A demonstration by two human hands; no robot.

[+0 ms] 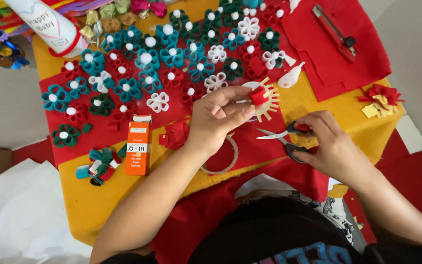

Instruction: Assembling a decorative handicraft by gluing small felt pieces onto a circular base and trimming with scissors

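Red felt piece (258, 96) half-hidden by fingertips (244, 110)

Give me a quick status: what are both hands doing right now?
Left hand pinching a red-and-yellow fringed felt piece. Right hand on scissors, blades open, lying on the felt. Felt flowers crowd the table beyond.

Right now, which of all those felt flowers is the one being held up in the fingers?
The red and cream flower, pinched by the left hand. It alone has yellow fringe spokes around it and sits off the cloth; the other flowers lie flat with white pompom middles.
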